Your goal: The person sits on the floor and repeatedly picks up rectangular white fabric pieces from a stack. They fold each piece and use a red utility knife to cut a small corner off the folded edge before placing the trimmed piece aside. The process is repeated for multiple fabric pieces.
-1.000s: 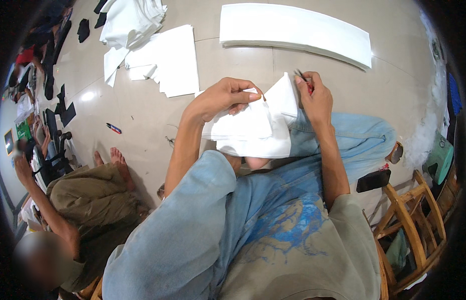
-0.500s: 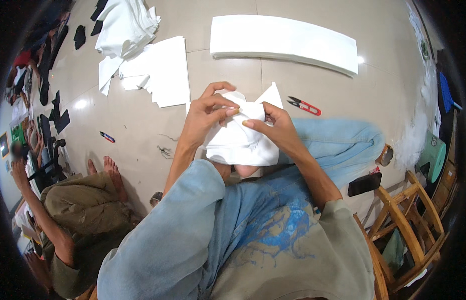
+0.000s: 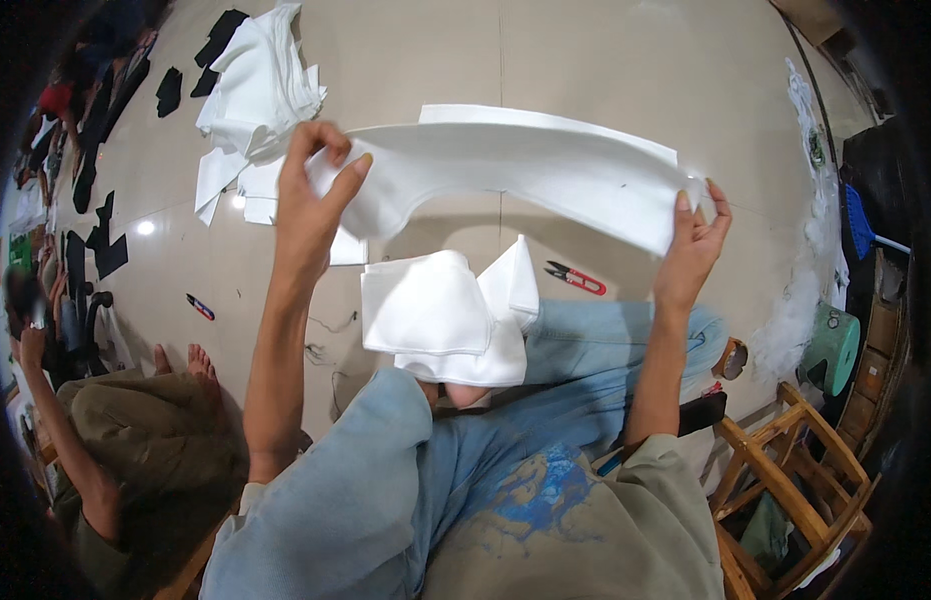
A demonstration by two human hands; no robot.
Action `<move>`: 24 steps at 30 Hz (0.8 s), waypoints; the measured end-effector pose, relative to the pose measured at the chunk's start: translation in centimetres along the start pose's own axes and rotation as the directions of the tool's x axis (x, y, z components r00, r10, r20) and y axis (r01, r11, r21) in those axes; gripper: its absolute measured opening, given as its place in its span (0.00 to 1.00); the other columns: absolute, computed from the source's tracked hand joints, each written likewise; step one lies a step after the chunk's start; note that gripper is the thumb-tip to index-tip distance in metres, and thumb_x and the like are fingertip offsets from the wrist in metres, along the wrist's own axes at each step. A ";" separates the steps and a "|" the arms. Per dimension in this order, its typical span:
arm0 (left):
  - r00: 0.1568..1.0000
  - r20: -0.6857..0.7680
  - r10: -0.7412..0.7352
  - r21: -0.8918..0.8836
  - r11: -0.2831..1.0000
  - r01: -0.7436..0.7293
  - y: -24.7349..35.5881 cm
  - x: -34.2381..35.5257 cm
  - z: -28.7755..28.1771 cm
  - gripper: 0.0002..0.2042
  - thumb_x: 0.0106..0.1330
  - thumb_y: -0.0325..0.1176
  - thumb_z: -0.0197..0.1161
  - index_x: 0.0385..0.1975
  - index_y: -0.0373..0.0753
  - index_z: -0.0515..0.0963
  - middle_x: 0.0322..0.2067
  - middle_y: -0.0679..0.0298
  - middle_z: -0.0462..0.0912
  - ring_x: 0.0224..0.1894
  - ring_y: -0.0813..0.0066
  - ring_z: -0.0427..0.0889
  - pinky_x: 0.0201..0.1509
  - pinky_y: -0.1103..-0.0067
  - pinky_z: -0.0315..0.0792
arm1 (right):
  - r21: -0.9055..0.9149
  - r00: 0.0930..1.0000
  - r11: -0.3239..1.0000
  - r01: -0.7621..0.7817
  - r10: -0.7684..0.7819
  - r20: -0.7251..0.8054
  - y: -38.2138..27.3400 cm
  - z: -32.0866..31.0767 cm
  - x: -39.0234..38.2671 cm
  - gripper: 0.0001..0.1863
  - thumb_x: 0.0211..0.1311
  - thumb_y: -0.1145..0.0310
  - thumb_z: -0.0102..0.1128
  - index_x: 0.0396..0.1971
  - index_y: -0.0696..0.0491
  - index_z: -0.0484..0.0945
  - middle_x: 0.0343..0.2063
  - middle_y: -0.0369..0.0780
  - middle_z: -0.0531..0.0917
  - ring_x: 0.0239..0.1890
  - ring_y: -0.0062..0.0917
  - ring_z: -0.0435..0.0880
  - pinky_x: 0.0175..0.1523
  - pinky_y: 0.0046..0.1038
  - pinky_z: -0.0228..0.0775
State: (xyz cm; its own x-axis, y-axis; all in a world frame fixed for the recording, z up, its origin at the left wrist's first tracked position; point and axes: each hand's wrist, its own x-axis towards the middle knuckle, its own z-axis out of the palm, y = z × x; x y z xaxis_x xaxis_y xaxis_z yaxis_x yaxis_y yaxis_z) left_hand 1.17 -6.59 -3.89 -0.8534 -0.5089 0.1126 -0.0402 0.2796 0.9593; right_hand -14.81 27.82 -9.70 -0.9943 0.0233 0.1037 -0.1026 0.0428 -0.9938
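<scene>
Left hand (image 3: 310, 195) and right hand (image 3: 691, 250), fingers clamped on white strip (image 3: 525, 160), beyond folded cloth (image 3: 425, 300), red snips (image 3: 577, 279) right of folded cloth

2 hands (image 3: 307, 200) in wide-apart pinch grips

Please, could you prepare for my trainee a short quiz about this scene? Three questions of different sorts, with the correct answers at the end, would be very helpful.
1. Open question: What is stretched between the left hand and the right hand?

2. True or false: The small red-handled snips with dark blades lie on the pale tiled floor.

3. Multiple choice: In which part of the picture is the brown wooden frame?
A) upper left
B) lower right
C) lower left

Key:
1. A long, curved strip of white cloth, held near each end.
2. True.
3. B.
</scene>
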 end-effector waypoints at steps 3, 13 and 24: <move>0.998 0.060 -0.016 -0.056 0.998 0.019 -3.5 4.5 2.5 0.20 0.62 0.29 0.68 0.50 0.39 0.68 0.45 0.65 0.72 0.52 0.75 0.70 0.62 0.79 0.61 | -0.076 0.997 0.994 0.076 -0.075 0.004 1.6 -2.0 4.6 0.20 0.73 0.74 0.56 0.60 0.56 0.62 0.42 0.46 0.83 0.41 0.19 0.80 0.46 0.18 0.71; 0.984 0.028 -0.177 0.190 0.967 0.169 -13.9 8.9 8.8 0.35 0.64 0.31 0.70 0.67 0.34 0.58 0.49 0.58 0.74 0.47 0.71 0.76 0.53 0.75 0.71 | -0.441 0.996 0.895 -0.060 0.086 0.039 12.4 -5.7 10.7 0.16 0.71 0.71 0.58 0.53 0.55 0.66 0.36 0.40 0.83 0.31 0.19 0.76 0.36 0.22 0.69; 0.998 -0.033 -0.046 0.323 0.945 0.054 -13.3 6.3 11.0 0.22 0.71 0.26 0.56 0.66 0.37 0.69 0.61 0.47 0.74 0.62 0.57 0.75 0.65 0.71 0.69 | -0.632 0.971 0.749 0.200 -0.064 0.231 11.0 -5.4 10.1 0.11 0.69 0.76 0.56 0.49 0.57 0.78 0.42 0.40 0.83 0.32 0.24 0.77 0.42 0.28 0.72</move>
State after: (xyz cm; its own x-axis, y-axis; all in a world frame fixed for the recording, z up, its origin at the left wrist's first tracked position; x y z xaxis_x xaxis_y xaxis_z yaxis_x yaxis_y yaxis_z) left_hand -9.39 -4.52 -18.75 -0.8333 -0.5474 0.0769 -0.2519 0.4998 0.8287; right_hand -25.87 33.89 -19.33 -0.9651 -0.2112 0.1545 -0.2579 0.6675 -0.6985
